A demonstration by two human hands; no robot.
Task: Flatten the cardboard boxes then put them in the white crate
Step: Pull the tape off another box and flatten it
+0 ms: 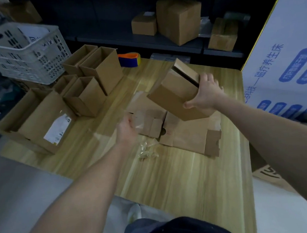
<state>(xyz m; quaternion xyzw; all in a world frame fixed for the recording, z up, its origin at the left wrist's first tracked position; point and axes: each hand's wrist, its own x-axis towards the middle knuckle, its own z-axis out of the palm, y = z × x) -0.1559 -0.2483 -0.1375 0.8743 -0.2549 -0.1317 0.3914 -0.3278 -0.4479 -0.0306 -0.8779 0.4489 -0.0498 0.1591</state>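
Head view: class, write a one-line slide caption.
Right hand lifts a cardboard box above flattened boxes; white crate waits.

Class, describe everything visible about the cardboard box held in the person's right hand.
The box is plain brown cardboard, unprinted, oblong and still in shape, not flattened. It is tilted, lifted above the flattened cardboard on the wooden table. One end flap at the top stands ajar, showing a dark gap. The right hand grips its right side, thumb on the near face, fingers over the far edge. The left hand does not touch it.
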